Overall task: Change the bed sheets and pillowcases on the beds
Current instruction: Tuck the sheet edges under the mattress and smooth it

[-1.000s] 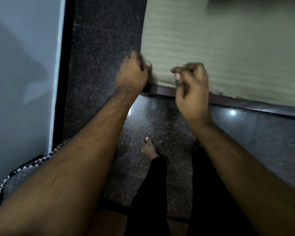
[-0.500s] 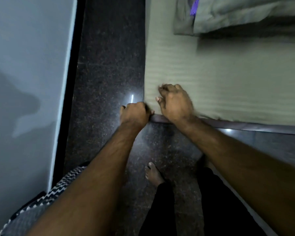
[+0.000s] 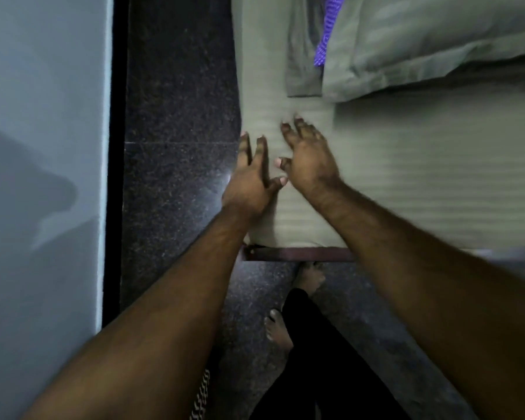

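Observation:
A pale green striped bed sheet (image 3: 422, 177) covers the mattress, reaching its near left corner. My left hand (image 3: 249, 180) lies flat with straight fingers along the sheet's left edge by that corner. Beside it, my right hand (image 3: 308, 156) rests palm down on the sheet with fingers spread. A pillow (image 3: 431, 40) in a matching green pillowcase lies at the head of the bed, with a purple patterned bit (image 3: 323, 40) showing at its open end. Neither hand holds anything.
A dark bed frame rail (image 3: 300, 254) runs along the mattress's near edge. Dark speckled stone floor (image 3: 176, 147) fills the narrow gap between the bed and a pale wall (image 3: 43, 147) on the left. My bare feet (image 3: 278, 331) stand by the rail.
Both hands let go of the sheet corner at the rail, opened, and slid forward onto the top of the mattress. The view has tilted up, showing more of the pillow.

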A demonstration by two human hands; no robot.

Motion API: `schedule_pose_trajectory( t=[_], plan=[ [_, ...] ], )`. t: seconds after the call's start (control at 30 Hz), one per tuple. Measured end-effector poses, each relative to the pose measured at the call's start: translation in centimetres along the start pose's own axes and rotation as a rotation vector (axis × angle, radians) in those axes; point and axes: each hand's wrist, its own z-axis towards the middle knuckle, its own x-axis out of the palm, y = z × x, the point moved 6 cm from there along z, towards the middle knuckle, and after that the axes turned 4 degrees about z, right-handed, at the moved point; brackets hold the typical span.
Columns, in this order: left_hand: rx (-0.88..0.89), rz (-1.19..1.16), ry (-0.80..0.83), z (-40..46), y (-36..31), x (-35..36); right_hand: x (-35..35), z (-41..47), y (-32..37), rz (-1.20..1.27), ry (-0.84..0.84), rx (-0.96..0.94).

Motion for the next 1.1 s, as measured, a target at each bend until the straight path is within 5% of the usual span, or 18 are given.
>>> schedule_pose_trajectory(
  t=[0.1,0.23,0.33,0.4,0.53,0.67,0.83,0.93,1.1],
  plan=[
    [-0.041,-0.051,-0.035,-1.1,0.0,-0.2,-0.8,-0.6,1.2,0.022,0.0,-0.008],
    [-0.142,0.016,0.181,-0.9,1.4,-1.8,-3.0,-0.4,1.9,-0.035,-0.053,-0.036],
    [-0.077,0.103,0.025,1.3,0.8,-5.5,-4.8,1.2,1.0,0.204,-0.12,0.089],
    [-0.011,0.077,-0.126,3.3,-0.9,-7.4,-5.4,1.7,-0.4,0.509,-0.199,0.275],
    [0.113,-0.179,-0.122,7.6,-6.9,-8.6,-4.3,0.4,-3.9,1.603,-0.322,0.75],
    [0.105,-0.555,-0.09,10.4,-13.3,-10.5,-7.4,-1.2,-6.8,2.252,-0.712,0.752],
    [0.113,-0.733,0.006,12.8,-20.3,-9.8,-15.4,-3.0,-9.6,2.07,-1.01,0.411],
    [-0.026,-0.712,-0.053,14.2,-20.5,-9.6,-18.8,-1.6,-10.9,1.739,-1.074,0.394],
    [0.112,-0.554,-0.269,14.6,-20.2,-10.9,-19.9,1.8,-10.4,1.4,-1.143,0.375]
  ],
)
